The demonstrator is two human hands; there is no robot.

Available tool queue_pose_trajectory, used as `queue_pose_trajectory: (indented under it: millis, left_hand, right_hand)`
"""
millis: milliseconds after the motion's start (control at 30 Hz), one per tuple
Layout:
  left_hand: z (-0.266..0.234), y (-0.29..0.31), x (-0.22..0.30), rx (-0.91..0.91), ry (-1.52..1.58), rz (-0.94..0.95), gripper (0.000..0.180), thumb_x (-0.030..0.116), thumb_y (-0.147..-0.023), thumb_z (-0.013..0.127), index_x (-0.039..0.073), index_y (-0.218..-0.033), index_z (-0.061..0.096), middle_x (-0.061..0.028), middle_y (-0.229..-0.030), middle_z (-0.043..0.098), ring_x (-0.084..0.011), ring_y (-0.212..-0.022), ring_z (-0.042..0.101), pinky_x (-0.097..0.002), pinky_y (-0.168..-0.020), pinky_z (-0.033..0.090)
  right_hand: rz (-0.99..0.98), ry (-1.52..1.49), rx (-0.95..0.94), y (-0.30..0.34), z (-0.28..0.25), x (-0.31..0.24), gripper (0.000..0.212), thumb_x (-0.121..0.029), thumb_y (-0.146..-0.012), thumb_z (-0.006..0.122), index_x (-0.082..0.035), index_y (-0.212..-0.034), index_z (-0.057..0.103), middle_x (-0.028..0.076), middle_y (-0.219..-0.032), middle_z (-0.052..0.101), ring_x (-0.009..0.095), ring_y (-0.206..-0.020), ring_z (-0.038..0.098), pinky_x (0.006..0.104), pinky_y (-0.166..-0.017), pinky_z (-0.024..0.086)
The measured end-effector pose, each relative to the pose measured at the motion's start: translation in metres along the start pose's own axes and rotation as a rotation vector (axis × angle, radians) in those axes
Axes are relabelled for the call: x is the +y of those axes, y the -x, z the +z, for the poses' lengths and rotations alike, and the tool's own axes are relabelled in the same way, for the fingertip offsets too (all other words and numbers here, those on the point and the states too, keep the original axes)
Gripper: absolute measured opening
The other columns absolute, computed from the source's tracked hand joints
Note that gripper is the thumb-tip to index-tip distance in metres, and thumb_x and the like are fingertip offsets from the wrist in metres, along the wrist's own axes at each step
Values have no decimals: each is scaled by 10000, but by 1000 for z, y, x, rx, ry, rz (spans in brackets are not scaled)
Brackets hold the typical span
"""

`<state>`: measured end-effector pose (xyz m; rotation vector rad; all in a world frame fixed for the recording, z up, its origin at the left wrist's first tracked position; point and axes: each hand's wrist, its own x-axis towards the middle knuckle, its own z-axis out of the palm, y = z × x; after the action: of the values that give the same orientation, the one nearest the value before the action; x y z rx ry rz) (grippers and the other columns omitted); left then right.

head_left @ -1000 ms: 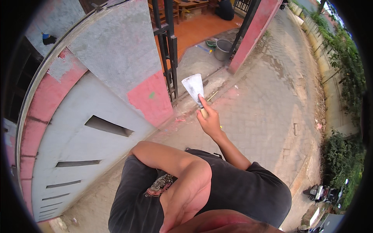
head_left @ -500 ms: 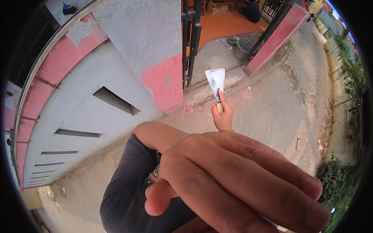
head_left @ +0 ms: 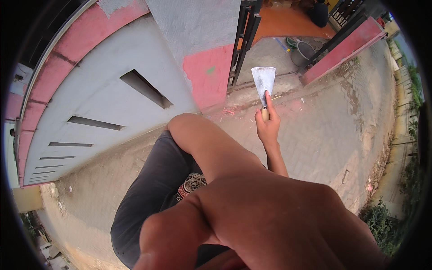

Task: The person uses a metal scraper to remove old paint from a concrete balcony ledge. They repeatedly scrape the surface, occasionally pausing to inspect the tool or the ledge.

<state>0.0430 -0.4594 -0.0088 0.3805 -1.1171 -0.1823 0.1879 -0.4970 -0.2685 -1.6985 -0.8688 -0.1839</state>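
My right hand (head_left: 270, 128) is closed round the pale handle of a putty knife (head_left: 263, 83), with a finger stretched along its wide, stained metal blade. The blade points away from me, above the pavement. Very close to the camera, the back of my left hand (head_left: 279, 216) fills the lower middle, its arm bent at the elbow. Its thumb stands apart from the rest of the hand, and the other fingers run out past the lower edge. Nothing shows in that hand. On the left, my knee in dark trousers (head_left: 148, 193) is partly covered by the arm.
A grey wall with slots (head_left: 103, 90) and pink trim curves along the left, ending at a pink-patched pillar (head_left: 209, 74) with a dark metal gate (head_left: 245, 40). Beyond the gateway are a bucket (head_left: 302, 54), an orange floor (head_left: 288, 22) and a crouching person (head_left: 318, 14). Plants (head_left: 382, 225) edge the right.
My left hand has moved nearer the camera and downward, taking its fingers out of view. The view has shifted, and the wall, gateway and putty knife now appear further right and higher.
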Motion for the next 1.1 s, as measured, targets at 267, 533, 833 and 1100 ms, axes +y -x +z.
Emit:
queue_pose_trajectory:
  millis: [267,533,833,1100]
  left_hand:
    - [12,-1,-37,91,562,-283,694,437,-1101,308,-169,-1282,595,-333,-1242,674,-382,-1222,661,-463,-1043,520]
    - [-20,24,16,-93,419,-295,735,432,-1051,379,-234,-1320,536,-329,-1232,673,-369,-1224,651,-431,-1090,487]
    - [-73,147,122,150,259,32,656,451,-1078,349,-130,-1229,613,-356,-987,719,-389,-807,755,-450,-609,619]
    - [-172,502,53,1396,-972,-1060,363,249,-1038,588,-2,-1292,658,-127,-1241,734,-224,-1070,703,-379,-906,554]
  right_hand:
    - [276,-109,-135,13,2,-9,652,44,-954,613,-85,-1577,470,8,-1006,645,60,-740,479,222,-670,441]
    - [266,-47,-149,14,5,-4,651,29,-940,622,-62,-1568,472,121,-1361,673,74,-935,598,237,-807,501]
    - [290,-41,-168,-13,28,-12,652,13,-924,629,-39,-1556,476,158,-1367,674,121,-1135,611,282,-969,479]
    - [284,-83,-195,-36,72,-22,654,17,-921,636,-70,-1553,495,143,-1312,698,87,-994,606,257,-888,491]
